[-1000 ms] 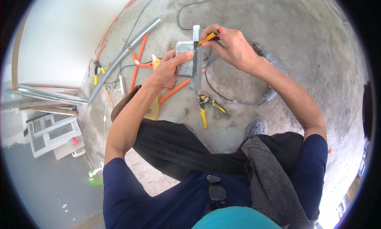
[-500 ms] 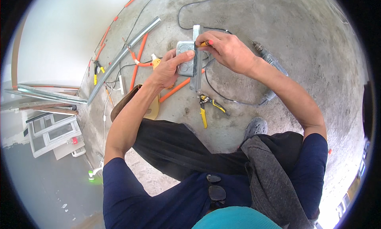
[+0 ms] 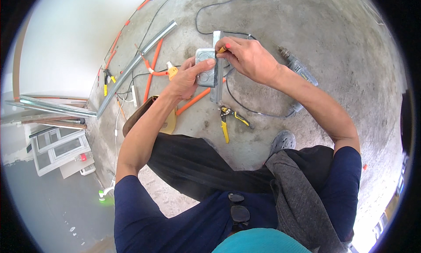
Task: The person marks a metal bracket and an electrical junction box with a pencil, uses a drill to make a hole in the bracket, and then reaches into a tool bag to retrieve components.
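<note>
Left hand [image 3: 186, 79] pinches box [image 3: 204, 54], just left of channel [image 3: 216, 94]. Right hand [image 3: 253, 59] pinches pencil [image 3: 223, 48] at box's right edge; pencil's red end has swung toward box, suggesting marking there.

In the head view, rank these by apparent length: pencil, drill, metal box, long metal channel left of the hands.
Longest to shortest:
1. Long metal channel
2. Drill, partly covered by the right arm
3. Metal box
4. Pencil, mostly hidden in the right hand; full length unsure
</note>
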Tool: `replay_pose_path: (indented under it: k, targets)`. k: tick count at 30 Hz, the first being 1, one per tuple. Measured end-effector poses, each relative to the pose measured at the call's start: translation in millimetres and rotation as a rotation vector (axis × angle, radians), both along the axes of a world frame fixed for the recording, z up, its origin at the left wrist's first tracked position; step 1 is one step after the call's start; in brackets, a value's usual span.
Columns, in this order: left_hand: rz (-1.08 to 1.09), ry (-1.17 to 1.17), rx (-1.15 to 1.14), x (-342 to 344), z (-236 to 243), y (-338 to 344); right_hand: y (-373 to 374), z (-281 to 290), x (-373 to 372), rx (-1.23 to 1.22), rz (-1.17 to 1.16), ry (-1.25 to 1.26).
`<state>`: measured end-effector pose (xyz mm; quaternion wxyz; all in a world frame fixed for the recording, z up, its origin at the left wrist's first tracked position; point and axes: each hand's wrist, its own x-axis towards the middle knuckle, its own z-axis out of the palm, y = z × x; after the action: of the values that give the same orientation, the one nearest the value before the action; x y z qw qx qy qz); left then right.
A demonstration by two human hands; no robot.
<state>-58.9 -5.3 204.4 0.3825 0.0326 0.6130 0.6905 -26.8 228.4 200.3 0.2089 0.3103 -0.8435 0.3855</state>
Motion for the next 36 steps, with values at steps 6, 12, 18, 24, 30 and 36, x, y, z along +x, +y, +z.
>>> replay_pose_path:
  k: [6,12,18,24,30,36]
  targets:
    - [0.015,-0.003,0.004,2.1,2.4,-1.5,-4.4,-2.5,-1.3,-0.044,0.016,0.019]
    - [-0.015,-0.019,0.007,1.2,1.6,-1.8,-3.4,-4.4,-1.9,-0.06,0.001,-0.024]
    - [0.029,-0.011,0.013,3.7,4.2,-0.7,-5.1,-3.5,2.7,-0.075,0.013,0.019]
    - [-0.021,-0.007,0.03,1.8,3.6,-3.5,-5.0,-4.3,-1.1,-0.11,-0.016,-0.043]
    - [0.009,-0.003,0.004,3.2,5.2,-0.6,-5.7,-2.8,3.0,-0.105,-0.039,-0.016]
    - [0.01,-0.013,0.018,0.7,2.9,-1.2,-5.7,-8.0,-3.5,-0.104,-0.036,0.026]
